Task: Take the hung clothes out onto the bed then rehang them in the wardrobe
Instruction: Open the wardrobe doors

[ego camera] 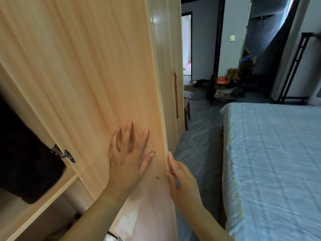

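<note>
At the free edge of an open wardrobe door (83,75), the right hand (182,180) is gripping the wood, its thumb lying along the edge and its fingers curling round toward the far side. Just beside it, the left hand (128,153) is pressing flat against the door's pale inner face, fingers straight and spread, holding nothing. A small metal fitting (158,178) is showing on the door between the two hands. Below the forearms, pale pink fabric (147,214) is filling the bottom of the view; whether it is being worn cannot be told. Further left, a metal hinge (63,153) is joining the door to the wardrobe (43,206), and inside the opening a dark garment (26,153) is hanging or resting, too blurred and shadowed to say which. Beyond the door's edge, a second, glossy door (163,49) is standing closed with a red tassel (176,96) dangling from its handle. To the right, across a strip of grey floor (199,136), the bed (278,162) is lying under a pale blue quilted cover. Farther back, a shoe rack (224,91) is standing near a doorway, and a black clothes rail (293,66) is leaning by the far wall.
</note>
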The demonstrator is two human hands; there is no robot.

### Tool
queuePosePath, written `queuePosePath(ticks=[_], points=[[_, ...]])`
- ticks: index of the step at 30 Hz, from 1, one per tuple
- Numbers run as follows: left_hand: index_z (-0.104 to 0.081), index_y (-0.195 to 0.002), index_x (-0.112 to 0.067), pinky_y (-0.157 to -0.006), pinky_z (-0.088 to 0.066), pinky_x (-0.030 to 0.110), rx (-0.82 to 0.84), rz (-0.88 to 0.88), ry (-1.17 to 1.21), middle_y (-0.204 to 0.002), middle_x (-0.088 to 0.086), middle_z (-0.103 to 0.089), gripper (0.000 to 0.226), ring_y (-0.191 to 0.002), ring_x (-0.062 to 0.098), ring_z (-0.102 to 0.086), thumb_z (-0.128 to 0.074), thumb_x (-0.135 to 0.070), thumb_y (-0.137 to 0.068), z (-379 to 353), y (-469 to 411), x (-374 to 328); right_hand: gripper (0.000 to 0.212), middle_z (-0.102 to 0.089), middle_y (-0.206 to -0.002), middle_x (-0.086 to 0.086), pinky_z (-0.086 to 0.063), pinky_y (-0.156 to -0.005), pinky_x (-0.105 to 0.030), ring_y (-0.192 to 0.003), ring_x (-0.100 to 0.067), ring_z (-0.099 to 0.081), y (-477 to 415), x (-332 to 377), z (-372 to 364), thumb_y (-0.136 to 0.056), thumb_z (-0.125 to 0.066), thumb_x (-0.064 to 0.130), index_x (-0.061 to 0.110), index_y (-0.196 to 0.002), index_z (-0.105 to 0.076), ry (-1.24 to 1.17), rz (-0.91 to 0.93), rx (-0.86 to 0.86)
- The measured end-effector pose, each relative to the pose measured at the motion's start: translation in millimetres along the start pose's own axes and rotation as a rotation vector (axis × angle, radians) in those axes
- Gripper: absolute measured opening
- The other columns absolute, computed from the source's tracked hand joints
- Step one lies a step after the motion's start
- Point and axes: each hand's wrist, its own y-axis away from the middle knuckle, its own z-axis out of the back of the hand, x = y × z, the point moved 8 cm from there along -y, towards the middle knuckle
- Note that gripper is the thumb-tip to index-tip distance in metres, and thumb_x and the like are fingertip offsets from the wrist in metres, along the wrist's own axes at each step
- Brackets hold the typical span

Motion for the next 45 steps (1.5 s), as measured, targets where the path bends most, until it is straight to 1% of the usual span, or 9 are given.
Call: queuePosePath(ticks=[4,11,15,18,23,27,30,37,45], points=[[-0.023,-0.143,-0.029,-0.105,-0.028,0.058,-0.025,-0.027,0.026,-0.158,-0.003,0.008,0.059,-0.133,0.044,-0.021,-0.042,-0.050,-0.090,-3.8,4.2,1.8,0.055,-0.058,-0.112,0.007,-0.040,-0.080,-0.004,-0.098,0.007,-0.050,3.1,-4.7,-3.8,-0.092,-0.043,0.034,0.042,-0.142,-0.022,-0.015,-0.005,0.012],[-0.024,-0.146,-0.032,-0.106,-0.032,0.053,0.102,-0.017,0.031,-0.155,0.008,-0.015,0.059,-0.136,0.039,-0.023,-0.038,-0.051,-0.092,11.7,9.6,3.4,0.059,-0.052,-0.128,0.010,-0.044,-0.092,-0.015,-0.113,0.002,-0.050,13.7,14.2,-0.8,-0.091,-0.043,0.036,0.053,-0.140,-0.017,-0.068,-0.055,0.035],[-0.017,-0.148,-0.039,-0.101,-0.034,0.057,0.301,0.056,0.046,-0.153,0.004,-0.026,0.058,-0.137,0.028,-0.031,-0.023,-0.058,-0.093,24.8,29.1,15.1,0.054,-0.035,-0.145,0.005,-0.020,-0.101,-0.001,-0.129,0.002,-0.030,27.7,38.7,2.7,-0.092,-0.042,0.043,0.034,-0.143,-0.024,0.062,-0.075,0.066],[-0.012,-0.147,-0.041,-0.101,-0.032,0.061,0.401,0.144,0.044,-0.150,0.001,-0.033,0.059,-0.137,0.026,-0.031,-0.018,-0.062,-0.092,41.2,61.4,33.5,0.054,-0.031,-0.147,0.005,-0.029,-0.105,-0.017,-0.132,-0.005,-0.031,45.5,68.8,0.4,-0.092,-0.036,0.045,0.025,-0.143,-0.031,0.159,-0.044,0.078],[-0.036,-0.142,-0.033,-0.104,-0.029,0.059,0.549,0.327,0.033,-0.144,-0.001,-0.043,0.065,-0.134,0.023,-0.036,-0.017,-0.065,-0.089,79.3,147.3,72.4,0.058,-0.037,-0.147,0.002,-0.038,-0.104,-0.035,-0.131,-0.017,-0.041,88.0,117.2,-48.4,-0.094,-0.019,0.059,0.027,-0.141,-0.033,0.194,0.007,0.292],[-0.042,-0.137,-0.031,-0.102,-0.032,0.060,0.635,0.580,-0.051,-0.141,-0.001,-0.045,0.069,-0.132,0.023,-0.038,-0.016,-0.066,-0.083,129.8,230.7,121.1,0.067,-0.047,-0.141,0.001,-0.026,-0.103,-0.023,-0.128,-0.017,-0.046,127.1,156.0,-105.9,-0.092,-0.017,0.062,0.020,-0.137,-0.043,0.195,0.086,0.583],[-0.051,-0.131,-0.025,-0.095,-0.042,0.058,0.619,0.720,-0.137,-0.134,0.002,-0.053,0.065,-0.123,0.027,-0.048,-0.024,-0.062,-0.083,178.8,284.2,156.2,0.061,-0.056,-0.132,-0.003,-0.032,-0.096,-0.023,-0.121,-0.015,-0.050,155.7,191.3,-145.9,-0.095,-0.021,0.057,0.018,-0.129,-0.051,0.192,0.187,0.731],[-0.052,-0.129,-0.021,-0.085,-0.049,0.048,0.555,0.929,-0.344,-0.129,0.005,-0.057,0.059,-0.117,0.029,-0.054,-0.030,-0.058,-0.088,272.1,365.1,215.2,0.076,-0.036,-0.148,0.002,-0.030,-0.107,-0.024,-0.135,-0.014,-0.034,202.0,270.9,-238.7,-0.087,-0.015,0.068,0.020,-0.139,-0.042,0.049,0.428,0.933],[-0.048,-0.127,-0.022,-0.078,-0.051,0.042,0.294,1.070,-0.485,-0.128,0.002,-0.056,0.044,-0.116,0.027,-0.053,-0.048,-0.045,-0.090,323.3,355.5,259.6,0.067,-0.031,-0.150,0.001,-0.026,-0.104,-0.024,-0.137,-0.014,-0.028,163.0,339.3,-315.0,-0.088,-0.037,0.057,0.018,-0.142,-0.037,-0.144,0.638,0.952]])
